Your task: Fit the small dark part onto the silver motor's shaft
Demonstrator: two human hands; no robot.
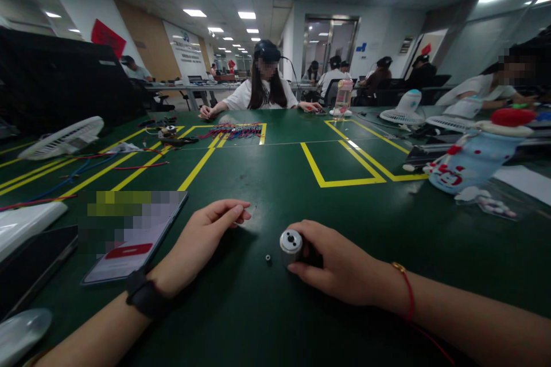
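Bare forearms reach in from the lower corners, the left one wearing a black wristband point(144, 293), the right one a red cord bracelet point(408, 292), with a white mouse point(23, 330) at the left edge of the desk point(241, 312). Between the two hands stands a metal cylinder point(291, 248), its long axis roughly upright and its round face, with a centre hole and smaller holes, turned up toward the camera. Right hand point(333, 261) has it from the right side: that grip is closed around the body, thumb on the near side, fingers curling behind. Whether the base bears on the desk or is just lifted cannot be told.

Left hand point(212, 226) sits farther out and to the left, its grip narrow, thumb laid against the index finger; nothing shows in it, though something tiny could be hidden there. Just left of the cylinder, apart from it, is a small ring-like part point(268, 258), apparently on end with its hole upward. Seen from the left fingertips, it lies to the right and back toward the person. Right thumb is nearer to it, but that hand is taken up by the cylinder, so I judge the left the freer one, with open desk between its fingertips and the small part
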